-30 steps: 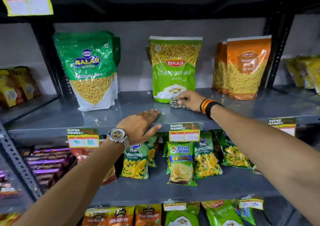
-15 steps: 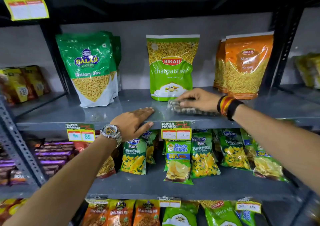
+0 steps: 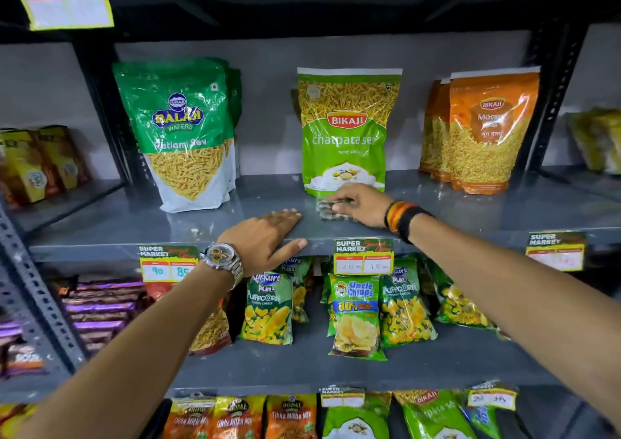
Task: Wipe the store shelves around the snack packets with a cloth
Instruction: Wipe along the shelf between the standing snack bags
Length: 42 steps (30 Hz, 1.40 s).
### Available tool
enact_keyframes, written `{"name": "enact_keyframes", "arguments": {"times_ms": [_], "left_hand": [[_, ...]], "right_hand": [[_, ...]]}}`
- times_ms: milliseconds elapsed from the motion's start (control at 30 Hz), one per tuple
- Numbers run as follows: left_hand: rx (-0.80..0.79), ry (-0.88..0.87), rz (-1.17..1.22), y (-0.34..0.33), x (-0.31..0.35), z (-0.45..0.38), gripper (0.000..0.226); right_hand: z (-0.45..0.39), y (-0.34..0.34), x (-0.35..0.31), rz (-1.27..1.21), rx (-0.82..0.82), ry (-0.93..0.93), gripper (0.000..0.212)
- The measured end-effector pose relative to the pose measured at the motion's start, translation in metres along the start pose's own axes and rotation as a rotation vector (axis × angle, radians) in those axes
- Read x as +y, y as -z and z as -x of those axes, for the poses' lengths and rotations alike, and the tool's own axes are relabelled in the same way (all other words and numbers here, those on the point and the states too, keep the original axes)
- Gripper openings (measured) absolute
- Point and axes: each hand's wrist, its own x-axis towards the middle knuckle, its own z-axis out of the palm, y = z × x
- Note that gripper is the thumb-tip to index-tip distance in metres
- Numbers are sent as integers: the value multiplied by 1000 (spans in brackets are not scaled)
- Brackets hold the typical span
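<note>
Cloth [image 3: 331, 209], a small checked rag, lies bunched on the grey shelf [image 3: 470, 213] just in front of the light green Bikaji packet [image 3: 346, 132]; the right hand [image 3: 361, 203] presses down on it, fingers curled over the fabric and gripping it, with red, yellow and black bands at the wrist; the rag touches or nearly touches the foot of that packet, I cannot tell which. To its left the left hand [image 3: 265, 237] lies flat and open at the shelf's front edge, fingers together on the surface, thumb hooked over the lip, holding nothing; a metal watch [image 3: 221, 258] sits on that wrist. Further left on the same shelf stands the green Balaji packet [image 3: 183, 132], upright and well apart from the hands; at the right end stand the orange Bikaji packets [image 3: 484, 132]. A price tag [image 3: 363, 257] hangs from the lip below the right hand; under it, on the lower shelf, small puffcorn and chips bags [image 3: 356, 317] stand in a row.
</note>
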Motion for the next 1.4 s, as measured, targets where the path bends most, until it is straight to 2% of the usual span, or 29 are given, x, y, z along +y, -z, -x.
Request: {"name": "enact_keyframes", "arguments": {"times_ms": [100, 167, 300, 367, 467, 567, 600, 733, 800, 967, 1067, 1167, 1300, 1333, 1400], "left_hand": [[6, -17, 8, -1, -2, 0, 88], [6, -23, 5, -2, -2, 0, 89], [4, -13, 10, 2, 0, 1, 89], [-11, -5, 11, 3, 2, 2, 90], [-27, 2, 19, 4, 3, 2, 90], [-24, -31, 46, 8, 7, 3, 83], [-12, -61, 56, 10, 12, 0, 79], [29, -145, 74, 20, 49, -33, 72], [10, -163, 57, 22, 70, -56, 75], [-31, -153, 74, 3, 94, -82, 74], [-37, -141, 60, -5, 94, -83, 74], [-30, -147, 44, -5, 94, -83, 72], [-29, -160, 53, -1, 97, -82, 71], [-34, -162, 57, 0, 97, -82, 72], [-48, -160, 56, 2, 97, -83, 72]], "right_hand": [[49, 16, -5, -49, -113, 107, 31], [62, 35, -1, -65, -151, 74, 31], [54, 57, 28, -25, 35, -160, 29], [54, 45, 33, 21, 58, -188, 28], [77, 36, 13, -31, -28, -62, 28], [100, 63, 5, -31, -166, 4, 28], [103, 77, 9, -42, -145, -13, 29], [86, 125, 50, -93, 111, -106, 32], [69, 130, 69, -79, 136, -147, 33], [28, 102, 117, 38, -7, -123, 30], [24, 87, 128, 41, 2, -49, 29], [52, 84, 122, -14, -51, 78, 29], [112, 105, 107, -97, -242, 177, 29], [118, 114, 107, -102, -258, 165, 28], [113, 130, 111, -127, -158, 103, 28]]}}
